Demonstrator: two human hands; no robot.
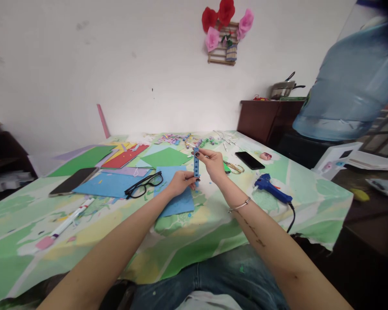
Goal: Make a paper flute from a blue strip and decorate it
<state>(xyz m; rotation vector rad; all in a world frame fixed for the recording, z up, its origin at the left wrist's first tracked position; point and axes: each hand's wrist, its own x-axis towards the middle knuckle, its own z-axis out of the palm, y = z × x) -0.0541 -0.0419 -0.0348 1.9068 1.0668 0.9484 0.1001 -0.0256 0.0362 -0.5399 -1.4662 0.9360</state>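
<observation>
Both my hands meet over the middle of the table, holding a narrow blue strip (196, 165) upright between them. My left hand (181, 182) pinches its lower end. My right hand (212, 163) grips its top, and a silver bangle circles that wrist. Directly under the hands lies a blue foam sheet (177, 202). Black glasses (144, 185) rest just left of my left hand.
Coloured foam sheets (123, 157) and small paper scraps cover the far side of the green patterned table (35, 219). A phone (72, 181) and a marker (69, 220) lie left. Another phone (249, 160) and a blue glue gun (271, 189) lie right. A large water bottle (349, 82) stands at right.
</observation>
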